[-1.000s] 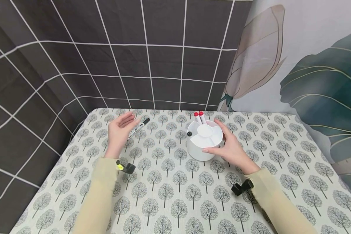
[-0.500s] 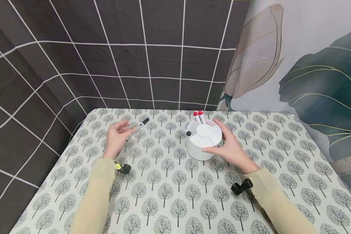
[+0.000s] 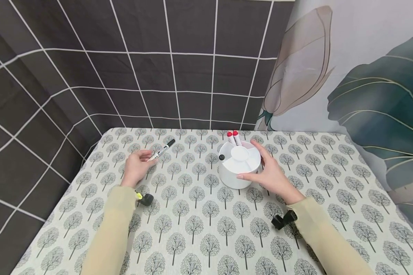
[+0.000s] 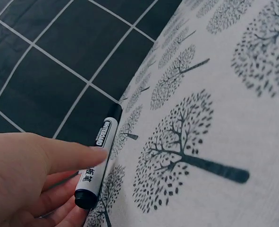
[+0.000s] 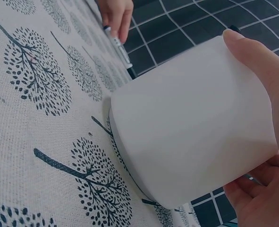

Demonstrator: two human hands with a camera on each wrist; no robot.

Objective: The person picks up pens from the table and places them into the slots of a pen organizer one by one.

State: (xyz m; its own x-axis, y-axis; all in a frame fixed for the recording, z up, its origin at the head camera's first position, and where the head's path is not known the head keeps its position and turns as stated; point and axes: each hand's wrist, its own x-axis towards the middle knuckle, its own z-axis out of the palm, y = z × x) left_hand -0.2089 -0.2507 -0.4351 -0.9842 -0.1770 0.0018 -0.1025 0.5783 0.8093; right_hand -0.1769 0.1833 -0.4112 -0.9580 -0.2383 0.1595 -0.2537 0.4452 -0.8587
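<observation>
A whiteboard marker (image 4: 104, 137) with a white barrel and black cap lies slanted on the cloth at the left. My left hand (image 3: 136, 166) is at its near end, thumb on the barrel and the other fingers along its far side, pinching it. To the right stands a round white desk organizer (image 3: 234, 179), divided into compartments round a central disc. With the thumb at the front rim and fingers round the right side, my right hand (image 3: 273, 175) grips it. Two red-capped markers (image 3: 233, 138) lean up from its back compartment. A black cap end (image 3: 221, 157) pokes out at its left rim.
A white cloth (image 3: 192, 236) printed with grey trees covers the table. Behind and to the left hangs a dark sheet (image 3: 192, 72) with a white grid; a floral curtain (image 3: 365, 95) hangs at the right. Each wrist wears a small black camera (image 3: 284, 220).
My left hand has come down and slightly left onto the near end of the black-capped marker, its fingers closing about it. The right hand stays on the organizer.
</observation>
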